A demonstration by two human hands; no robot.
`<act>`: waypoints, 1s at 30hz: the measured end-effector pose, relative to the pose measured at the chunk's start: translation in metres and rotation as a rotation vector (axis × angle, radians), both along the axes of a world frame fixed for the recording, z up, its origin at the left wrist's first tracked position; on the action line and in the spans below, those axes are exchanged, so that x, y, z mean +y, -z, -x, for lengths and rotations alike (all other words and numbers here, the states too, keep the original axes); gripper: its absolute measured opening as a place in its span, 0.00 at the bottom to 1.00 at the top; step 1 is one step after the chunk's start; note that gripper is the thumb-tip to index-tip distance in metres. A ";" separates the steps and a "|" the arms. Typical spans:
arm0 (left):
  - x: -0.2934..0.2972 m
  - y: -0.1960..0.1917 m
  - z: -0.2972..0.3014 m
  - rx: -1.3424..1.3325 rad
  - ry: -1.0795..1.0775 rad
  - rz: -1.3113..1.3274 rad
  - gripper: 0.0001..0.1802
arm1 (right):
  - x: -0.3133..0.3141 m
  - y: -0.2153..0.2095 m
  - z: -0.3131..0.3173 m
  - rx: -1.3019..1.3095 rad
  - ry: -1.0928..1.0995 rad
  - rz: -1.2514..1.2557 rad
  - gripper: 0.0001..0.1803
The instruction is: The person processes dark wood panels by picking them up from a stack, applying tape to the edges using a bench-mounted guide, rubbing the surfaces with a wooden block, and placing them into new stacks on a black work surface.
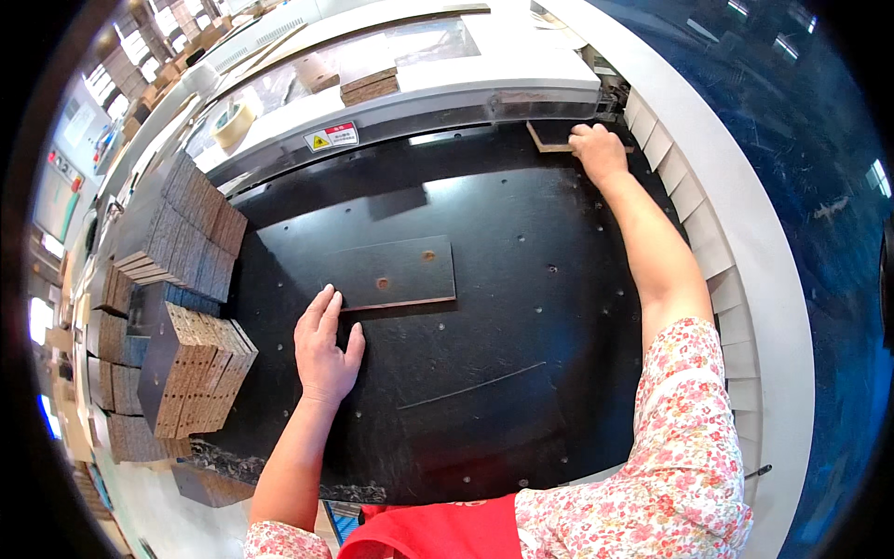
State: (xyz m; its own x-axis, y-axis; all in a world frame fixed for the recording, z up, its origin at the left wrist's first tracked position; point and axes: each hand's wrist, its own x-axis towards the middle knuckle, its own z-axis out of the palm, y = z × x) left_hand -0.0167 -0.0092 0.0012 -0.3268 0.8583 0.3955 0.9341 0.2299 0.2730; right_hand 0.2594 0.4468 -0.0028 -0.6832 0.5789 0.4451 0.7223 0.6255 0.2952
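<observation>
Black and dotted with small holes, our machine bed [521, 307] carries a dark rectangular board [396, 273] near its middle, long axis running left to right. Our left hand [326, 349] lies flat and open just below the board's lower left corner, fingertips at its edge, gripping nothing. Our right hand [598, 152] reaches to the bed's far right corner, fingers curled on a smaller board piece [549, 140] under the white machine housing [447, 88]. Stacks of cut boards [191, 307] line the left edge.
</observation>
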 end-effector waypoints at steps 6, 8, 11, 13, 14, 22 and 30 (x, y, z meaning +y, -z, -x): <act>0.002 -0.001 -0.001 -0.008 0.004 -0.009 0.28 | 0.025 0.007 -0.003 0.180 0.223 0.310 0.11; 0.003 0.000 -0.001 0.010 -0.002 -0.022 0.29 | 0.021 0.008 -0.001 0.224 0.292 0.339 0.14; 0.002 0.001 0.000 0.019 -0.013 -0.022 0.29 | -0.024 -0.012 0.026 0.205 0.421 0.338 0.22; 0.002 0.000 -0.001 0.012 -0.013 -0.009 0.29 | -0.041 -0.018 0.043 0.214 0.519 0.398 0.31; 0.002 0.000 0.000 0.007 -0.011 -0.002 0.29 | -0.046 -0.021 0.049 0.239 0.555 0.436 0.33; 0.002 0.004 0.003 0.004 0.003 -0.042 0.30 | -0.028 -0.013 0.065 0.431 0.711 0.452 0.36; 0.003 0.000 0.000 -0.002 -0.013 0.010 0.28 | -0.033 -0.014 0.067 0.527 0.823 0.476 0.36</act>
